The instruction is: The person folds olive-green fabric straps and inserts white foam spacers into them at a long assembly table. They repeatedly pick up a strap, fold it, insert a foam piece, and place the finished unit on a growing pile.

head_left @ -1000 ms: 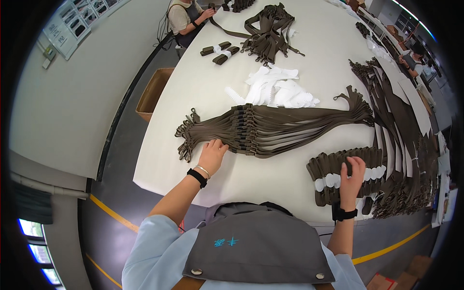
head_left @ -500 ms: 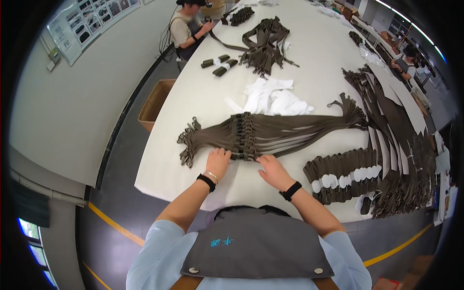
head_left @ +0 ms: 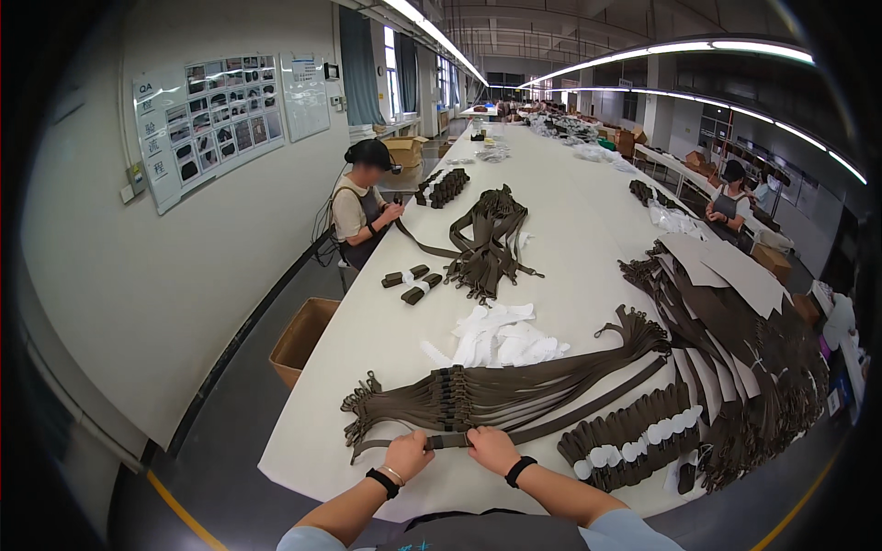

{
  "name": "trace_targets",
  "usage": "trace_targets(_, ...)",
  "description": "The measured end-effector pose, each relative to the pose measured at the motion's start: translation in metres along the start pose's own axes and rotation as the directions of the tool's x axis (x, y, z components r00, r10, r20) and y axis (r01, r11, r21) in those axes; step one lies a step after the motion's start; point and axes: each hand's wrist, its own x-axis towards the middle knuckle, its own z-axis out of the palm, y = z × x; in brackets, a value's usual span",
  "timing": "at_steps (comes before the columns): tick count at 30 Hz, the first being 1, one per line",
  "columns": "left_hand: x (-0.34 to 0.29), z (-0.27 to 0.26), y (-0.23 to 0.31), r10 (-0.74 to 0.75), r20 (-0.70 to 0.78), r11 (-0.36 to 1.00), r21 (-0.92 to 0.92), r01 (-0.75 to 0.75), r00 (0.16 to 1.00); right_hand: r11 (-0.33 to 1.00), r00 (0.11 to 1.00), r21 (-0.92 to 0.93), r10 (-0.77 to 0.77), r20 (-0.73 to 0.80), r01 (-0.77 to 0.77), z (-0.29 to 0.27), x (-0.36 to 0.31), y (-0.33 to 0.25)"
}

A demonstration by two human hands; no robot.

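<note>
A dark olive webbing strap is pinched at its buckle section between my left hand and my right hand. The fingers of both hands are closed on it, a short span apart. Its two ends run off left and right, toward the metal hooks. Just beyond lies a fanned row of similar straps, their dark buckles lined up in a column and their hooks bunched at the left. The held strap's middle lies slightly apart from this row.
White strips lie behind the row. Rolled straps with white bands and a large strap heap are at the right. Farther off are another strap pile, a seated person and a person at right. A cardboard box stands beside the table.
The nearest strap has been drawn toward me, away from the row, and is now held in both hands. My view has tilted up, showing more of the room.
</note>
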Motion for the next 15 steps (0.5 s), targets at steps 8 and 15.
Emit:
trace_targets(8,-0.001,-0.117,0.044,0.144,-0.008,0.851,-0.509,-0.128,0.990,0.880,0.976,0.475,0.076,-0.205,0.031,-0.139,0.050,-0.047)
trace_targets(15,-0.048,-0.244,0.124,0.401,-0.084,0.916,0.045,-0.398,0.912,0.898,0.930,-0.251,-0.368,0.020,0.361,-0.268,0.054,-0.083)
